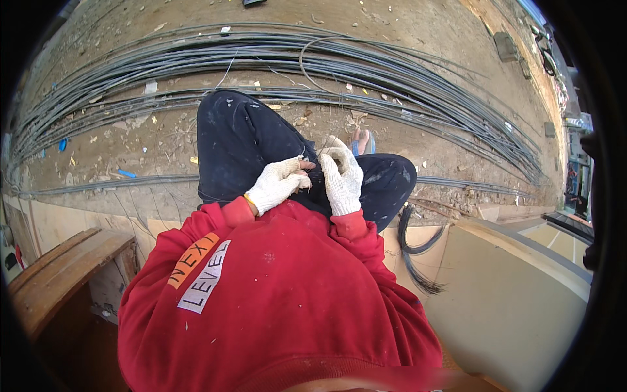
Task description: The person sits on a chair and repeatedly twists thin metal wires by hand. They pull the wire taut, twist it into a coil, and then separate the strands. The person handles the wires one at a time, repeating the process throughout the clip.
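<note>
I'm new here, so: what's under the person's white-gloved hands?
Below the white knit-gloved left hand and right hand show dark navy, pale-specked cloth trousers and a red cloth sweatshirt. Whatever lies directly beneath both hands is covered.

Looking steeply down now from the wearer's head, through the left one of two side-by-side fisheyes! Peering over the red sweatshirt [281,294], close and huge across the lower half, then onto the gloved left hand [271,186] and gloved right hand [343,179], just above centre. Facing on past the dark trousers [228,144] to the ground [398,26], farther off up top. Upright, unmirrored, and sweeping wide, from wooden bench [68,271] at left to pale panel [522,313] at right, bending edges toward the rim.
</note>
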A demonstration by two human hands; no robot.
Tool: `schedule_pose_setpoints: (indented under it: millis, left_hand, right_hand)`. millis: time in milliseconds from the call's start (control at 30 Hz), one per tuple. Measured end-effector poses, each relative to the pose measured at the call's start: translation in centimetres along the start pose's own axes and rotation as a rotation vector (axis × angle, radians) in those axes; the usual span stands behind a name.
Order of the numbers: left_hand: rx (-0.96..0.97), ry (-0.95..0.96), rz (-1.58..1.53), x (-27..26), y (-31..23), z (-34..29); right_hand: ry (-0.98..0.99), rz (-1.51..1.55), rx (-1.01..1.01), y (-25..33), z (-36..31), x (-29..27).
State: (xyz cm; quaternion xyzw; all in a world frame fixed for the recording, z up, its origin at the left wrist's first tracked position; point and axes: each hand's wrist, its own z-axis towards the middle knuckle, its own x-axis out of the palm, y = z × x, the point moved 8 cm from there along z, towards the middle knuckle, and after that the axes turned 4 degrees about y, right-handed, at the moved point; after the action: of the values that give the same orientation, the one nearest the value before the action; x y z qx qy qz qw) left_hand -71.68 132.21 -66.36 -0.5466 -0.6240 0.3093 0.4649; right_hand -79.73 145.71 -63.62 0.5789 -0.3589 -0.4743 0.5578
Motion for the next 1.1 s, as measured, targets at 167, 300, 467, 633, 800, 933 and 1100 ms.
schedule_pose_setpoints:
  millis: [167, 300, 467, 633, 800, 933, 1100]
  left_hand:
    - [-0.110, 0.024, -0.109, 0.0, 0.6, -0.4]
    - [-0.131, 0.074, -0.111, 0.5, 0.7, -0.5]
    - [-0.100, 0.039, -0.230, 0.2, 0.5, -0.3]
    - [-0.219, -0.100, -0.385, -1.2, 1.4, -0.3]
    - [-0.193, 0.089, -0.244, 0.6, 1.3, 0.0]
    - [-0.187, 0.102, -0.277, 0.4, 1.5, -0.1]
    - [-0.071, 0.195, -0.041, 1.5, 0.7, -0.2]
  right_hand:
    - [0.081, 0.612, 0.464, -2.5, -0.7, 1.5]
    - [0.120, 0.935, 0.501, -1.1, 0.2, 1.7]
    - [-0.052, 0.926, 0.484, -1.3, 1.1, 0.1]
    - [-0.186, 0.770, 0.399, -1.6, 0.3, -0.7]
    - [0.009, 0.330, 0.383, -1.3, 0.5, -0.2]
    - [0.045, -0.021, 0.248, -0.3, 1.1, -1.0]
    - [0.105, 0.088, 0.379, -1.0, 1.4, -0.3]
